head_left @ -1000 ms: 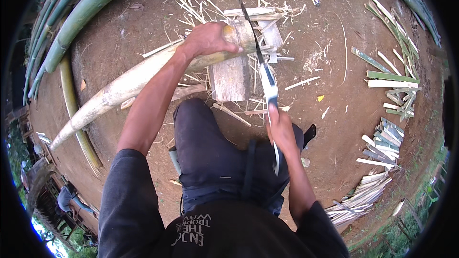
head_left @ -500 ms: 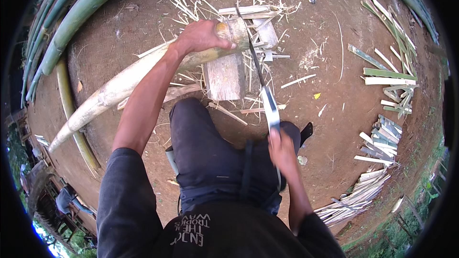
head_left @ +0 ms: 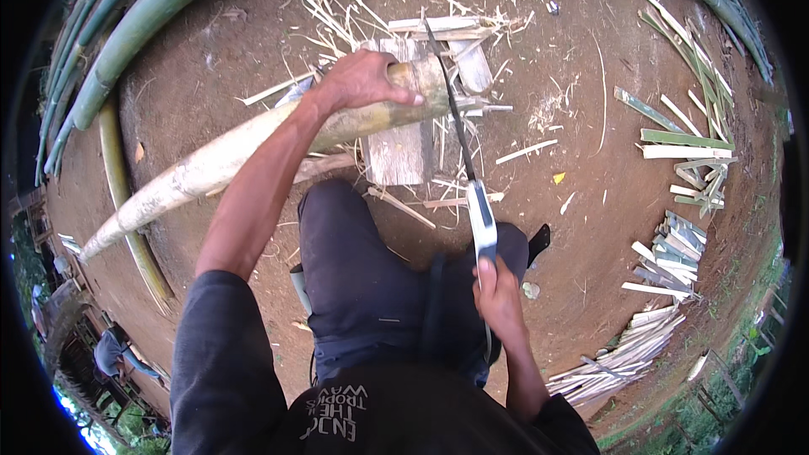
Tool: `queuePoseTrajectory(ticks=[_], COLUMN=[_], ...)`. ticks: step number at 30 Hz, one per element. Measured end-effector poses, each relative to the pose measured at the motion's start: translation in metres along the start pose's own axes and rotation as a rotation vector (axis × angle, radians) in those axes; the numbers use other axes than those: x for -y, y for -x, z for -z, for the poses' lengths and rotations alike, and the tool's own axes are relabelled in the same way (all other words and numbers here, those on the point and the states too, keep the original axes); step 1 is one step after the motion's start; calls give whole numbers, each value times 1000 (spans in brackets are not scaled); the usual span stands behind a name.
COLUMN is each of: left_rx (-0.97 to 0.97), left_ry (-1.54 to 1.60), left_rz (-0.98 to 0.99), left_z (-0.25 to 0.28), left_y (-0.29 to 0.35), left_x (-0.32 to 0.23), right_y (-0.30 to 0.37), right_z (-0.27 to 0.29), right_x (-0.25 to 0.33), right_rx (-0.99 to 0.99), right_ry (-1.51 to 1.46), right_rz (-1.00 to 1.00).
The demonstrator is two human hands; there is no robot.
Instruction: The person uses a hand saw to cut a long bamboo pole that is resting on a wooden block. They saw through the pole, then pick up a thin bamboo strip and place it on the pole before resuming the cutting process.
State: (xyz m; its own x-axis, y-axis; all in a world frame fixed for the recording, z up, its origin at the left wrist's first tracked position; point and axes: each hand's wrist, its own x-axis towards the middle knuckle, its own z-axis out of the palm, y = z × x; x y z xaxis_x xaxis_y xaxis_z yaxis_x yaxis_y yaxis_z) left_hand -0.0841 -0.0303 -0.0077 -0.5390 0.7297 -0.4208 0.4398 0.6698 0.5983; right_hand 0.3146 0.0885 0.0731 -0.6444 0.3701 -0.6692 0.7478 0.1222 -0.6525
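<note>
At the bottom of the frame, a dark T-shirt [head_left: 404,404] and dark trousers [head_left: 354,286] are seen from above. Right of centre, the handle of a saw [head_left: 479,206] is held in the closed right hand [head_left: 499,295], its thin dark blade pointed toward the top. At upper centre, a pale bamboo pole [head_left: 202,164] is gripped by the left hand [head_left: 358,80], which is wrapped over it with the thumb turned toward the saw. The pole's cut end is laid over a wooden block [head_left: 396,160] and crossed by the blade; whether the wall is being bitten into cannot be told. Its far end is rested across a thinner yellowish pole [head_left: 118,156] at left. Shavings [head_left: 324,13] are scattered at top centre, and split strips [head_left: 628,358] are heaped along the right. Green poles [head_left: 135,34] are stacked at upper left; at lower left, another person [head_left: 114,354] is seen, small and distant.
</note>
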Motion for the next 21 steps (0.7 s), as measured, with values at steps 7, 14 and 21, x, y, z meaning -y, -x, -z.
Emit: queuePoseTrajectory(ticks=[7, 14, 21], left_rx=[-147, -274, -231], left_ry=[-145, -528, -457], left_rz=[31, 35, 24], left_z=[-10, -27, -19], left_y=[30, 56, 50], left_x=[-21, -38, -36], right_y=[22, 32, 23], right_z=[-7, 12, 4], right_x=[-12, -6, -23], right_rx=[32, 73, -135], right_ry=[-96, -86, 164], right_rz=[-74, -90, 121])
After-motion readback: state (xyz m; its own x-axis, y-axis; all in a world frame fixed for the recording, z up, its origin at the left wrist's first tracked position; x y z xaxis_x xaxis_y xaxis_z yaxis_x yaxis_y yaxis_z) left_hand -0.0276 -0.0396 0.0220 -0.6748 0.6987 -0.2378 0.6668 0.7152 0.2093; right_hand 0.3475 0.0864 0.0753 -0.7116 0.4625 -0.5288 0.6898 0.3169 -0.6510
